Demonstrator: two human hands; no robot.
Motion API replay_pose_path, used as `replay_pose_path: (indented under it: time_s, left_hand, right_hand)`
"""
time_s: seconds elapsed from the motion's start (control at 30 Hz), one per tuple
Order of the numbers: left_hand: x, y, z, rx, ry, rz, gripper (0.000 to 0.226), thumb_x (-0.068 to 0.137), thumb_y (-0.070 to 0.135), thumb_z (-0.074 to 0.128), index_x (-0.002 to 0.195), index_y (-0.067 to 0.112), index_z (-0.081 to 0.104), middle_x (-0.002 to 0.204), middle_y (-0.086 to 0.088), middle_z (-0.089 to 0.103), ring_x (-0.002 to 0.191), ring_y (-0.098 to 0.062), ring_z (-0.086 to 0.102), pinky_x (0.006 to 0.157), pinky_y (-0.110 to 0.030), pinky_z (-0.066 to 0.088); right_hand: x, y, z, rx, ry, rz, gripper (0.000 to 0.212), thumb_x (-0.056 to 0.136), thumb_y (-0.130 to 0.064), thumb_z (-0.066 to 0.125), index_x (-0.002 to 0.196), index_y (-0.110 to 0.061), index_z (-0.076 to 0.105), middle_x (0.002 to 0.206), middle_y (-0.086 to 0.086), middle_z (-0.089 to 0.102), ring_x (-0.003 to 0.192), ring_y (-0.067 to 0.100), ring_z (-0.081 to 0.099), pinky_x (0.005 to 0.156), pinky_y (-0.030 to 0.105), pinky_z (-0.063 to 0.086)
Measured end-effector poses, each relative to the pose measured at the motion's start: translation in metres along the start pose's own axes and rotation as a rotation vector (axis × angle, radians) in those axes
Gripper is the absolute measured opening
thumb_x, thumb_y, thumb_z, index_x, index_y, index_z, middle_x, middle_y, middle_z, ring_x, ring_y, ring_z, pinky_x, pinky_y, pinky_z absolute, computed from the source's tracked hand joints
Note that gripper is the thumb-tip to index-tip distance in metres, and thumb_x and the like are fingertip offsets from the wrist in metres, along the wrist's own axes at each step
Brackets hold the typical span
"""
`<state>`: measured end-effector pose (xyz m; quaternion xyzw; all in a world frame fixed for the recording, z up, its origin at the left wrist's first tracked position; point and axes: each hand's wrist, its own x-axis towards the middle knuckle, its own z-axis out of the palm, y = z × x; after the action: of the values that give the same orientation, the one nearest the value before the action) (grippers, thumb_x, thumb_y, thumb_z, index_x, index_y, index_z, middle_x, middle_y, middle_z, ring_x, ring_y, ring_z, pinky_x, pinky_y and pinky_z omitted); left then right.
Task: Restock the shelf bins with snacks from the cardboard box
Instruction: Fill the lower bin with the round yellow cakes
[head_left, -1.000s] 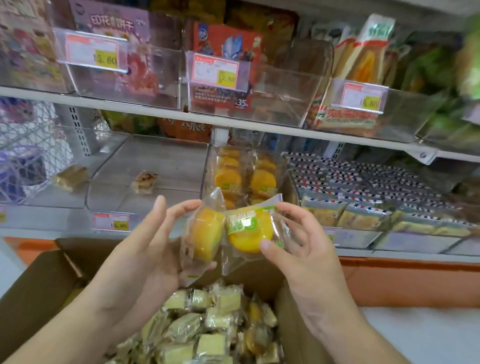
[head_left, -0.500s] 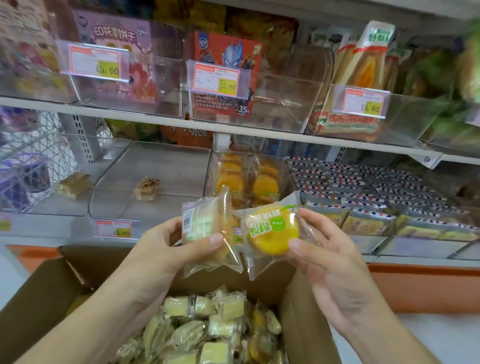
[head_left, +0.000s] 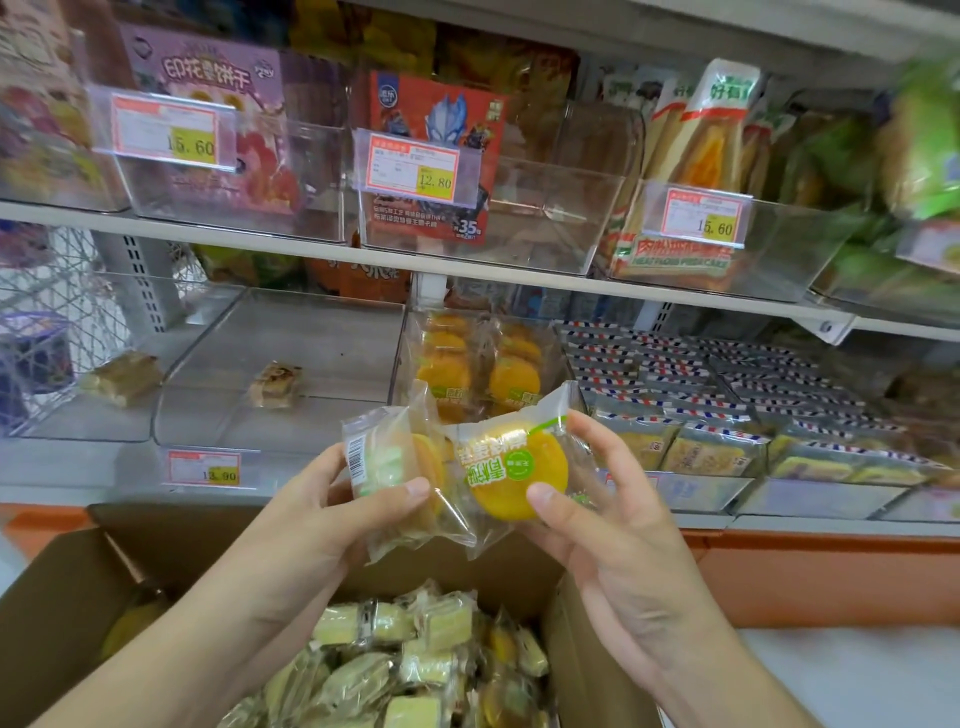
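Glossy clear plastic film, crinkled, on both snack packets (head_left: 511, 467). Matt brown corrugated cardboard box (head_left: 62, 597). Smooth transparent hard plastic shelf bins (head_left: 280, 415). Paper price labels (head_left: 203, 467) in clear holders. White painted metal shelf edge (head_left: 311, 249).

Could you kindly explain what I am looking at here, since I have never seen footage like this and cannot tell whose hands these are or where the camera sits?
There is no machine: a person wears a camera on the head, which looks forward and down at their own two hands in front of a shop shelf. The left hand holds one wrapped yellow cake, its barcode side showing; the right hand holds a second wrapped cake, its printed label facing the camera. Below them an open cardboard box holds many more wrapped snacks. Just behind the hands, a clear shelf bin already holds the same kind of yellow cakes. The bin to its left holds a single small snack.
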<state>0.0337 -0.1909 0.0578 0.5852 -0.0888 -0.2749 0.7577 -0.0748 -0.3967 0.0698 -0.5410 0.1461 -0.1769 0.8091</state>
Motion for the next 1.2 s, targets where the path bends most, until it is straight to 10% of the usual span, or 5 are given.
replay_pose_path:
  time_s: [0.23,0.37,0.53,0.8,1.2]
  left_hand:
    - [0.011,0.001,-0.003,0.022,-0.002,-0.082,0.068,0.074,0.017,0.092,0.136,0.009,0.063,0.116,-0.015,0.079,0.106,-0.029,0.077,0.088,-0.039,0.059]
    - [0.023,0.000,-0.010,0.031,0.069,-0.082,0.109,0.043,0.030,0.099,0.141,0.013,0.054,0.114,-0.017,0.079,0.101,-0.034,0.078,0.089,-0.044,0.056]
    - [0.028,0.001,-0.008,0.134,0.145,-0.022,0.103,0.037,0.038,0.099,0.132,0.024,0.062,0.113,-0.015,0.078,0.104,-0.042,0.075,0.105,-0.058,0.053]
    - [0.042,-0.002,-0.012,0.214,0.161,-0.005,0.110,0.034,0.052,0.104,0.132,0.032,0.058,0.110,-0.009,0.079,0.088,-0.024,0.080,0.070,-0.028,0.055]
    - [0.055,-0.009,-0.028,0.299,0.181,-0.045,0.104,0.032,0.064,0.094,0.127,0.045,0.057,0.110,0.003,0.078,0.093,-0.018,0.079,0.100,-0.047,0.055]
  right_hand:
    - [0.012,-0.001,-0.013,-0.070,0.126,0.008,0.071,0.068,-0.004,0.082,0.135,-0.021,0.063,0.120,0.008,0.078,0.107,0.031,0.077,0.085,0.041,0.059]
    - [0.021,0.002,-0.021,-0.007,0.199,0.013,0.062,0.067,-0.005,0.080,0.127,-0.005,0.064,0.110,0.014,0.080,0.092,0.022,0.077,0.079,0.032,0.055]
    - [0.026,0.001,-0.025,-0.052,0.163,0.029,0.041,0.077,-0.005,0.079,0.117,-0.010,0.069,0.114,0.015,0.078,0.090,0.024,0.077,0.076,0.039,0.058]
    - [0.100,-0.028,-0.031,-0.942,0.178,-0.341,0.049,0.081,-0.014,0.091,0.115,-0.035,0.064,0.113,-0.014,0.071,0.109,0.003,0.067,0.094,0.024,0.053]
    - [0.211,-0.018,-0.032,-1.616,-0.104,-0.247,0.044,0.090,-0.026,0.083,0.131,-0.034,0.071,0.134,-0.016,0.055,0.128,0.010,0.047,0.114,0.032,0.037]
